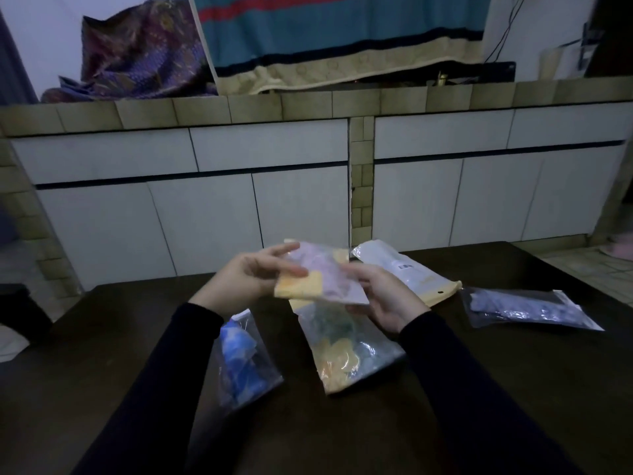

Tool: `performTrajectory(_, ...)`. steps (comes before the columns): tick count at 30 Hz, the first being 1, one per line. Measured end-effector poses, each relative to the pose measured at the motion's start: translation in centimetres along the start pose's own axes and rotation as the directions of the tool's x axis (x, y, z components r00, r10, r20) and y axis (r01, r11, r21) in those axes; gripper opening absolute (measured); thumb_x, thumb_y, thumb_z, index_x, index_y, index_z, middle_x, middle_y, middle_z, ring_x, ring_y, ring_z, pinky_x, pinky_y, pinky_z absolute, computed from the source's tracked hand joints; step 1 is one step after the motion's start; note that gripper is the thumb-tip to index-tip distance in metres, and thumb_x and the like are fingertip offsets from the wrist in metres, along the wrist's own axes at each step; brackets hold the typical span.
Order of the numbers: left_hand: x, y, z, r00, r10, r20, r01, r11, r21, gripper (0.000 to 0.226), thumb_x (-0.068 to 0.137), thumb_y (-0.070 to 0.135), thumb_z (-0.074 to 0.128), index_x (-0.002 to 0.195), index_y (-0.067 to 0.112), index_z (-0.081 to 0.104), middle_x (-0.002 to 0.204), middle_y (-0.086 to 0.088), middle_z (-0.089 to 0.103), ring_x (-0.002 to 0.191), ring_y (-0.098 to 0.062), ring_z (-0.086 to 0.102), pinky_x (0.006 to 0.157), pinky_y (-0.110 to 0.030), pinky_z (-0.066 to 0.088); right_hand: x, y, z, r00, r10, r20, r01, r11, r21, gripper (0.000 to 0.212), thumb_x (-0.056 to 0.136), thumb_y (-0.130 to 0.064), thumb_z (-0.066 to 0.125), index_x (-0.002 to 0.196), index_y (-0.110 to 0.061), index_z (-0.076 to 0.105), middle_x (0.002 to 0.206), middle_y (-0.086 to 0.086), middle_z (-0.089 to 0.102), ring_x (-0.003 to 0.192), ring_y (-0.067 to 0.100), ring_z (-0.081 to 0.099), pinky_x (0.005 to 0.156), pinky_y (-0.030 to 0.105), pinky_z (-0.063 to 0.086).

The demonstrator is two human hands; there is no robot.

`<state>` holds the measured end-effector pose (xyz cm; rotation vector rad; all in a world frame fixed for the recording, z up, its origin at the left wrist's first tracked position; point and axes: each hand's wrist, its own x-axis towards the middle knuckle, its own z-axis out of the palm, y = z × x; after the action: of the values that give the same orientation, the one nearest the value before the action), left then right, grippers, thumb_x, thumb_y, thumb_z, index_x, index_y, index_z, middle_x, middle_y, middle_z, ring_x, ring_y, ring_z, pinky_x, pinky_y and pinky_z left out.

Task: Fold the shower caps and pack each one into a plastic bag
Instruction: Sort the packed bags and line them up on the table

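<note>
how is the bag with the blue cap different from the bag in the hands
The blue-cap bag lies on the dark table, untouched; the held bag is lifted above it, gripped by the left hand and right hand. The blue-cap bag's contents are blue; the held bag's look pale lilac and yellow. Both are clear plastic bags with contents.

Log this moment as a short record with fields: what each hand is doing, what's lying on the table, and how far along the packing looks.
left hand: left hand pinches the held bag
right hand: right hand grips the same bag's other end
held bag: lifted off the table, pale cap inside
on table: blue-cap bag, yellow-green bag, dark bag, white packet
progress: several caps already bagged
</note>
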<state>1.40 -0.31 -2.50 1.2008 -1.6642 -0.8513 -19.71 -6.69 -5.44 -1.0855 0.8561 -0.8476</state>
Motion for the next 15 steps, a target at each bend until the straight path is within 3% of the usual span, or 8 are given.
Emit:
performTrajectory(3, -1.1, -2.0, 1.0, 0.991, -0.129, -0.022, 0.121, 0.971, -0.204, 0.055, 0.074, -0.018, 0.046, 0.097, 0.02, 0.077, 0.136, 0.006, 0.055, 0.124, -0.009, 0.053, 0.092, -0.027, 0.048, 0.1, 0.9, -0.3, 0.994, -0.11, 0.012, 0.111, 0.988, -0.105, 0.021, 0.086, -0.019, 0.069, 0.1, -0.004, 0.073, 0.103, 0.018, 0.072, 0.092, 0.03, 0.067, 0.082, 0.039, 0.051)
performTrajectory(5, -1.1, -3.0, 2.0, 0.966, -0.218, -0.135, 0.17, 0.939, -0.299, 0.037, 0.077, 0.007, 0.06, 0.106, 0.027, 0.072, 0.13, -0.004, 0.06, 0.117, -0.021, 0.058, 0.089, -0.035, 0.049, -0.1, 1.3, -0.1, 0.985, -0.17, 0.017, 0.171, 0.969, -0.181, 0.011, 0.084, -0.017, 0.072, 0.091, -0.009, 0.075, 0.098, 0.015, 0.073, 0.089, 0.028, 0.069, 0.081, 0.039, 0.053)
performTrajectory(7, -0.8, -3.4, 3.4, 0.934, -0.246, -0.259, 0.197, 0.96, -0.199, 0.043, 0.075, 0.037, 0.077, 0.115, 0.036, 0.063, 0.125, -0.003, 0.062, 0.113, -0.022, 0.06, 0.092, -0.042, 0.051, -0.5, 1.4, 0.4, 0.975, -0.221, 0.011, 0.219, 0.957, -0.189, 0.007, 0.087, -0.011, 0.068, 0.091, -0.01, 0.073, 0.094, 0.013, 0.074, 0.084, 0.024, 0.07, 0.076, 0.036, 0.055)
performTrajectory(9, -0.6, -3.3, 4.7, 0.916, -0.229, -0.328, 0.194, 0.971, -0.137, 0.059, 0.067, 0.034, 0.084, 0.119, 0.035, 0.056, 0.116, 0.002, 0.063, 0.107, -0.019, 0.063, 0.09, -0.044, 0.053, -0.8, 1.2, 0.7, 0.972, -0.235, -0.017, 0.229, 0.962, -0.15, 0.01, 0.089, -0.007, 0.065, 0.097, -0.006, 0.072, 0.091, 0.013, 0.073, 0.077, 0.02, 0.07, 0.064, 0.03, 0.058)
performTrajectory(11, -0.4, -3.3, 5.3, 0.893, -0.231, -0.387, 0.188, 0.971, -0.145, 0.061, 0.065, 0.024, 0.087, 0.116, 0.036, 0.056, 0.112, 0.003, 0.064, 0.105, -0.019, 0.063, 0.091, -0.045, 0.053, -1.3, 1.1, 0.7, 0.976, -0.216, -0.031, 0.209, 0.965, -0.161, 0.017, 0.087, -0.012, 0.069, 0.1, 0.0, 0.071, 0.087, 0.011, 0.073, 0.072, 0.016, 0.071, 0.054, 0.023, 0.054)
performTrajectory(15, -0.9, -3.3, 5.1, 0.883, -0.252, -0.395, 0.24, 0.967, -0.081, 0.058, 0.067, 0.03, 0.086, 0.119, 0.031, 0.059, 0.117, 0.001, 0.064, 0.104, -0.018, 0.062, 0.089, -0.04, 0.053, -2.0, 1.5, 0.8, 0.976, -0.219, -0.014, 0.21, 0.948, -0.238, 0.024, 0.081, -0.009, 0.076, 0.102, -0.001, 0.069, 0.09, 0.012, 0.074, 0.075, 0.016, 0.073, 0.059, 0.023, 0.055)
